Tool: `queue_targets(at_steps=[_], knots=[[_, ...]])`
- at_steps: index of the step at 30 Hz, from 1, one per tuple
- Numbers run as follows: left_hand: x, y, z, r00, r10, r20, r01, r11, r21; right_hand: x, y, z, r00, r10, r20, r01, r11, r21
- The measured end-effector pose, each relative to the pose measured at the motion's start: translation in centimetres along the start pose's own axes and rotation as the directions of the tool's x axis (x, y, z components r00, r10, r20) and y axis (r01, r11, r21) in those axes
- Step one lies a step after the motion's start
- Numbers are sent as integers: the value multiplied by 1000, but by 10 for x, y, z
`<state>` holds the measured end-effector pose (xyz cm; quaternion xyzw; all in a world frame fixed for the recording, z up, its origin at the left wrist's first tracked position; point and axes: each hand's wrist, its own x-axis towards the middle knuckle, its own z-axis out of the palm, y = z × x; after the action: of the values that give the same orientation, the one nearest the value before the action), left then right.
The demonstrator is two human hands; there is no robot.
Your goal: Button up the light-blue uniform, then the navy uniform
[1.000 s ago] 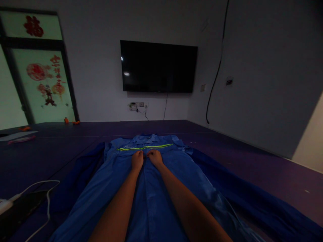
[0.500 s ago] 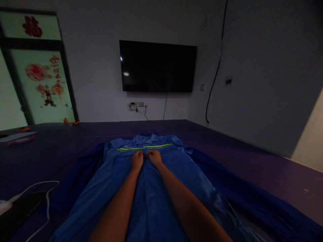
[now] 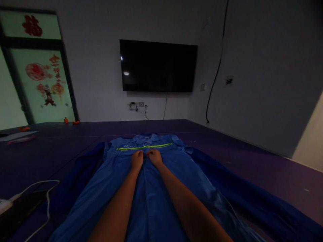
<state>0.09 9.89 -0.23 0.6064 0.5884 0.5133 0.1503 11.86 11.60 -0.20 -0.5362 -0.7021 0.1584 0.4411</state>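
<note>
two hands at the front of one blue shirt [image 3: 148,198], which lies front up on the purple floor [image 3: 252,151]. the shirt's long axis runs straight away from the person: collar [image 3: 147,138] at the far end, lower body beneath the forearms. the placket [image 3: 145,174] follows this axis and passes between the hands, just below the yellow-green stripe [image 3: 158,146]. the left hand [image 3: 137,159] is just left of the placket, the right hand [image 3: 154,158] just right of it; neither is clearly nearer. each grip is closed, fingertips turned inward and seemingly pinching the shirt's cloth at the placket; whether a button is held is too dark to tell. by count: one shirt, one collar, one stripe in two halves that meet at the placket, and two darker sleeves, one spread to the left [image 3: 75,178] and one to the right [image 3: 252,188]. round about: one white cord [image 3: 48,201] at lower left, three orange objects [image 3: 66,120] far left, one door [image 3: 47,87] with red decorations, and one dark tv [image 3: 158,66] on the wall beyond the collar.
</note>
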Motion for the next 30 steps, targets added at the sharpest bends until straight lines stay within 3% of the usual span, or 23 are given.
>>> queue_targets(at_steps=[30], knots=[[2,-2,2,1000,-5,0,5,999,33,2,1,0,999,4,43,-2,999,-52]])
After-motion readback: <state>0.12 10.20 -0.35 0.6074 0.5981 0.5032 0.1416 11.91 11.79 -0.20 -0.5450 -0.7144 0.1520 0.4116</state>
